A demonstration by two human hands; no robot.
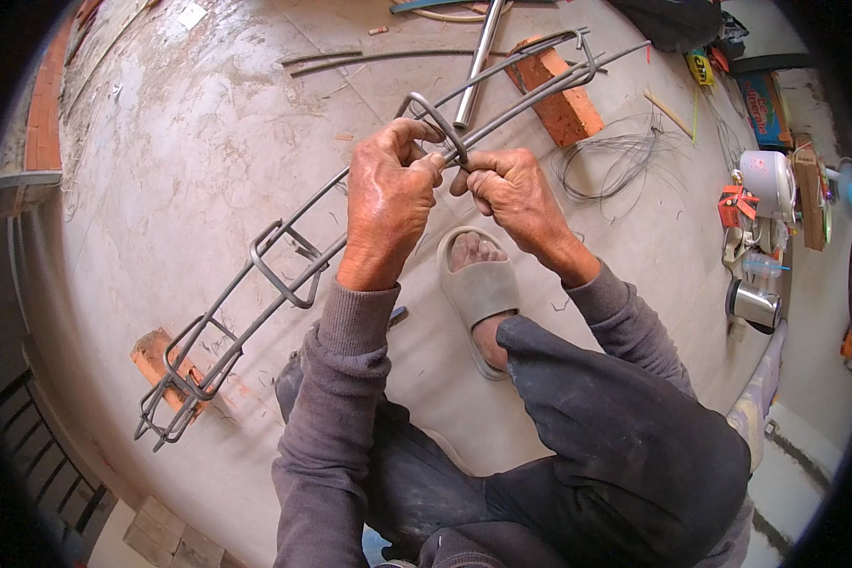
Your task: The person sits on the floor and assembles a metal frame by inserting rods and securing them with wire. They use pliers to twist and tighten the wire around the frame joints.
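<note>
We see 2 hands meeting at a rebar cage (284,260) that spans 2 bricks, one (563,95) far and one (151,355) near. The left hand (388,204) and right hand (511,194) pinch together on 1 stirrup (435,118); 4 stirrups show. A wire coil (615,161) lies right.

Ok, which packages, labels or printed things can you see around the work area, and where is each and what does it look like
Blue printed box: far right on the floor, flat rectangle, blue with red edging.
Small yellow pack or tool: upper right beside a dark bag, yellow and black.
Red carton: right side by a white kettle-like pot, red and orange, crumpled.
White scrap of paper: top left on the concrete floor, small and square.
No screens or signs.
</note>
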